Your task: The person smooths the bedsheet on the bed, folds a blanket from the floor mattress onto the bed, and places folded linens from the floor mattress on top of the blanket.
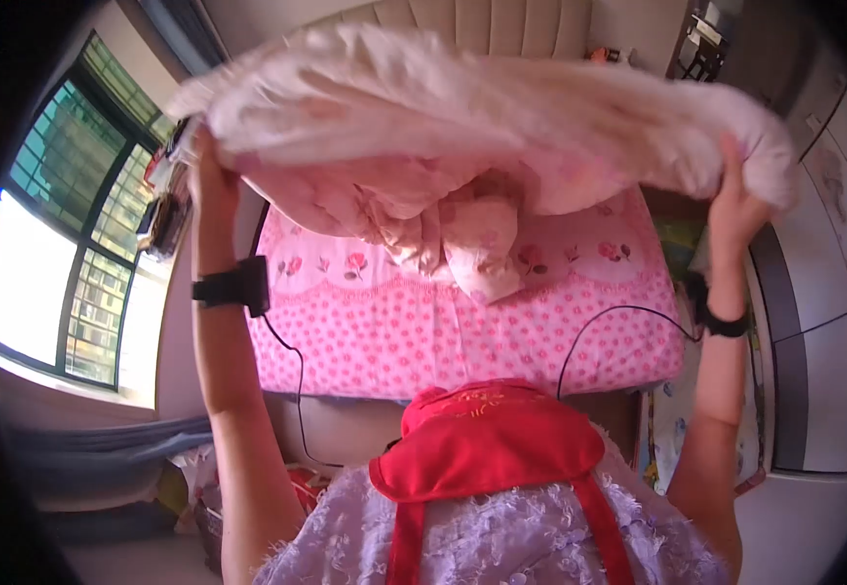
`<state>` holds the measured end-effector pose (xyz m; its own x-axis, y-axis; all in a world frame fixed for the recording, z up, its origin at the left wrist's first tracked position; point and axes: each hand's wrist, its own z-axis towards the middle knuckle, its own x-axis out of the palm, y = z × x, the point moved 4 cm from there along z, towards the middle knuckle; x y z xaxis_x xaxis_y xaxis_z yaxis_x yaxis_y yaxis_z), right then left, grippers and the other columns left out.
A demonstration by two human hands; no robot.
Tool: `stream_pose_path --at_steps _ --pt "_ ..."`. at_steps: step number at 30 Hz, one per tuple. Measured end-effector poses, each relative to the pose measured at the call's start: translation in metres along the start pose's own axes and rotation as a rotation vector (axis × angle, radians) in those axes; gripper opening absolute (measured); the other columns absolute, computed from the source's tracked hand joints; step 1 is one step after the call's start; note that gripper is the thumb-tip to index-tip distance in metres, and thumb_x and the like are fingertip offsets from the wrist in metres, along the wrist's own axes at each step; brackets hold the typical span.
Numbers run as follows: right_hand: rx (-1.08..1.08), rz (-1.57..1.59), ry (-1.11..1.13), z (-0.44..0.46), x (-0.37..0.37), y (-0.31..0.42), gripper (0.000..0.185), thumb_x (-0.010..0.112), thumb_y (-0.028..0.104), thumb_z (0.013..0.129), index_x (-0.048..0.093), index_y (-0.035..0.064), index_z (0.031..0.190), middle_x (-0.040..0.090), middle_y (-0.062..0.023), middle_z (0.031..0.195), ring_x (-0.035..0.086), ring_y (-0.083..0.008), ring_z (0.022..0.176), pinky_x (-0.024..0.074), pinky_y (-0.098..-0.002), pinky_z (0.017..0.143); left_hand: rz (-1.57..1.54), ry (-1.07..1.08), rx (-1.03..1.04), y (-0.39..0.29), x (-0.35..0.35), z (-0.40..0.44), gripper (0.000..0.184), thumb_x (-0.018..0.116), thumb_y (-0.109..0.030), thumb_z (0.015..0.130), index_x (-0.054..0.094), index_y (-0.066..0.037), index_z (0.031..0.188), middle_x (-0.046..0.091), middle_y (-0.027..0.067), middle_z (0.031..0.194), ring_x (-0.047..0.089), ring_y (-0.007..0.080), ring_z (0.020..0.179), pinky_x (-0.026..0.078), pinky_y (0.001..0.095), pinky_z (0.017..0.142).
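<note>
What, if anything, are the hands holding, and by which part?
A pale pink quilt, spread in the air: the left hand grips it near its left end, the right hand near its right end.

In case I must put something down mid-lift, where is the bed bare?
The dotted sheet lies bare between the quilt and its near edge, though cables cross the view. Crowded: the middle, under bunched folds, and the stacked things by the window.
</note>
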<state>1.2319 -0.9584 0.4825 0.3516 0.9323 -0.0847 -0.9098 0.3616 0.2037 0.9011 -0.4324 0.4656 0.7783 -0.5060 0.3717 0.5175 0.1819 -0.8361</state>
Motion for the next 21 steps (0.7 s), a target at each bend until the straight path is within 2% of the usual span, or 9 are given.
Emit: stream_pose_path --at_steps 2,4,7,9,10,11,15,18,21 --pt "0.167 0.064 0.074 -0.067 0.007 0.022 0.030 0.063 0.017 0.082 0.058 -0.0046 0.102 0.061 -0.0082 0.086 0.054 -0.0145 0.077 0.0423 -0.0273 0.074 0.277 -0.157 -0.258 0.064 -0.070 -0.049 0.034 0.052 -0.038 0.087 0.052 -0.005 0.097 0.054 0.0060 0.079 0.055 0.0170 0.064 0.047 0.0314 0.050" --pt "0.990 0.217 0.536 -0.171 0.012 0.015 0.026 0.060 0.014 0.081 0.057 -0.0058 0.096 0.061 -0.0105 0.091 0.057 -0.0157 0.072 0.0452 -0.0312 0.067 0.456 -0.207 -0.515 0.132 -0.144 -0.111 0.037 0.050 -0.042 0.087 0.052 -0.008 0.073 0.048 0.0028 0.053 0.046 0.0136 0.041 0.039 0.0279 0.035" --pt "1.566 0.636 0.778 -0.320 -0.007 0.031 0.016 0.057 0.004 0.071 0.061 -0.0007 0.085 0.062 -0.0041 0.073 0.056 -0.0124 0.060 0.0396 -0.0227 0.050 0.407 -0.141 -0.805 0.187 -0.235 -0.255 0.042 0.045 -0.041 0.090 0.042 -0.010 0.060 0.039 0.0021 0.050 0.041 0.0170 0.042 0.046 0.0323 0.045" --pt "1.958 0.588 0.998 -0.423 -0.033 0.025 0.017 0.050 0.006 0.076 0.058 -0.0016 0.089 0.062 -0.0074 0.076 0.057 -0.0159 0.066 0.0441 -0.0284 0.055 0.172 -0.212 -0.921 0.222 -0.291 -0.333 0.036 0.048 -0.029 0.088 0.041 -0.010 0.059 0.041 0.0029 0.054 0.043 0.0196 0.050 0.048 0.0408 0.056" --pt "2.155 0.578 0.807 -0.445 -0.047 0.039 0.017 0.049 0.005 0.078 0.055 -0.0025 0.092 0.061 -0.0093 0.081 0.058 -0.0177 0.071 0.0477 -0.0310 0.060 -0.247 -0.071 -1.131 0.282 -0.374 -0.376 0.028 0.048 -0.030 0.089 0.049 -0.007 0.073 0.050 0.0084 0.068 0.052 0.0239 0.064 0.049 0.0459 0.063" --pt "2.260 0.703 0.907 -0.493 -0.063 0.026 0.030 0.052 0.003 0.076 0.050 -0.0020 0.105 0.057 -0.0131 0.099 0.058 -0.0253 0.089 0.0500 -0.0412 0.076 -0.072 -0.196 -1.201 0.271 -0.360 -0.397 0.025 0.048 -0.030 0.089 0.050 -0.006 0.084 0.053 0.0116 0.078 0.053 0.0270 0.074 0.048 0.0487 0.067" --pt "2.178 0.457 1.072 -0.522 -0.110 0.029 0.027 0.053 0.002 0.076 0.054 0.0004 0.102 0.061 -0.0114 0.089 0.061 -0.0244 0.079 0.0518 -0.0394 0.071 -0.011 -0.601 -1.471 0.278 -0.339 -0.461 0.031 0.049 -0.028 0.088 0.046 -0.006 0.109 0.052 0.0169 0.105 0.051 0.0343 0.097 0.043 0.0561 0.080" --pt "2.119 0.390 1.110 -0.511 -0.130 0.036 0.029 0.056 0.006 0.077 0.055 0.0015 0.105 0.062 -0.0107 0.089 0.062 -0.0227 0.078 0.0527 -0.0367 0.068 -0.043 -0.447 -1.404 0.322 -0.376 -0.475 0.029 0.050 -0.028 0.088 0.047 -0.008 0.108 0.053 0.0156 0.104 0.051 0.0334 0.097 0.043 0.0555 0.079" --pt "1.899 0.539 1.217 -0.511 -0.137 0.035 0.032 0.058 0.012 0.078 0.054 0.0026 0.109 0.062 -0.0097 0.092 0.062 -0.0213 0.079 0.0532 -0.0351 0.067 0.283 0.049 -1.242 0.320 -0.374 -0.449 0.018 0.050 -0.021 0.087 0.057 -0.004 0.091 0.054 0.0065 0.072 0.054 0.0218 0.074 0.047 0.0442 0.067"
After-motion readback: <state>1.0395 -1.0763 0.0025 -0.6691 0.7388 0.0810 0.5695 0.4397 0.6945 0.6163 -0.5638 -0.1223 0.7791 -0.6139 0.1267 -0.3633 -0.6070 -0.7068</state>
